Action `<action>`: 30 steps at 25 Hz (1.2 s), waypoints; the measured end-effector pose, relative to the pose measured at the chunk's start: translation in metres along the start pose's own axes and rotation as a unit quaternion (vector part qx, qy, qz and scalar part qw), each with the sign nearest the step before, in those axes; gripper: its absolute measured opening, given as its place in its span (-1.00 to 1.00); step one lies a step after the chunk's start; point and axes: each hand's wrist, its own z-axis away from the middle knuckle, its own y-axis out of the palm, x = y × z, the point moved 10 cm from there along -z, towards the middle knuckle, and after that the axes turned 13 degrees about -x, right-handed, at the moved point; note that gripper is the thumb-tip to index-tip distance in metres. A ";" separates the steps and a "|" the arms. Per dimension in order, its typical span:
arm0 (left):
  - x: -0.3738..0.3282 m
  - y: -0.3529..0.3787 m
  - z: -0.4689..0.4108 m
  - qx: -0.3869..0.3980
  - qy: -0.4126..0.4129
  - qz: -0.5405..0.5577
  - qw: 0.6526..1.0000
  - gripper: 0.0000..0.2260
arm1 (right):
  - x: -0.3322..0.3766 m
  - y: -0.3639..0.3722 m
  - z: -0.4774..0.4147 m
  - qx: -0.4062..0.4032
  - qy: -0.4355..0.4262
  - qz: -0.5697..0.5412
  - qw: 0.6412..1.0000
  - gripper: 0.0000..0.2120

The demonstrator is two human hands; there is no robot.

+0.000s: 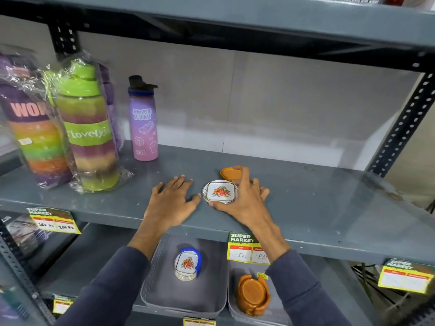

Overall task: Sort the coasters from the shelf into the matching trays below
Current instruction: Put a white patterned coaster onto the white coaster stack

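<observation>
On the grey shelf [306, 196] lies a white floral coaster [220, 191], and my right hand [244, 196] is curled around its right side, thumb at the front edge. Just behind it sits an orange coaster [229, 172], partly hidden by my fingers. My left hand [171, 201] rests flat on the shelf to the left, fingers spread, holding nothing. Below, the left grey tray [164, 295] holds a stack of floral coasters [186, 267] in a blue holder. The right grey tray [235, 309] holds orange coasters [253, 294] in an orange holder.
Plastic-wrapped striped bottles [87, 128] and a purple bottle [143, 123] stand on the shelf's left. Price tags [247, 250] hang on the shelf's front edge. A black perforated upright [404, 123] bounds the right side; another shelf runs overhead.
</observation>
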 end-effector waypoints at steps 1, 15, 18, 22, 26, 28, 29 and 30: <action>0.000 0.000 0.000 0.001 -0.001 0.001 1.000 -0.44 | 0.003 -0.004 0.000 -0.010 -0.002 -0.015 1.000 -0.12; -0.001 0.003 0.002 0.004 -0.001 -0.003 1.000 -0.42 | 0.157 -0.224 0.072 -0.328 -0.267 -0.185 0.887 -0.08; -0.001 0.004 0.006 0.012 0.000 -0.009 1.000 -0.41 | 0.159 -0.229 0.076 -0.314 -0.267 -0.209 0.887 -0.07; -0.004 0.000 0.003 0.023 -0.004 -0.007 1.000 -0.40 | 0.150 -0.213 0.074 -0.264 -0.229 -0.223 0.910 -0.10; -0.003 -0.014 0.023 0.009 -0.024 0.100 0.995 -0.49 | 0.133 -0.164 0.099 -0.128 -0.152 -0.281 0.939 -0.09; 0.001 -0.016 0.019 -0.029 -0.025 0.097 0.995 -0.51 | 0.122 -0.127 0.127 -0.049 -0.110 -0.298 0.947 -0.09; 0.000 -0.011 0.014 -0.023 -0.008 0.050 0.998 -0.48 | 0.114 -0.106 0.143 -0.013 -0.086 -0.304 0.949 -0.11; -0.001 -0.005 0.009 -0.009 -0.002 0.025 1.000 -0.46 | 0.104 -0.085 0.159 0.017 -0.063 -0.303 0.951 -0.14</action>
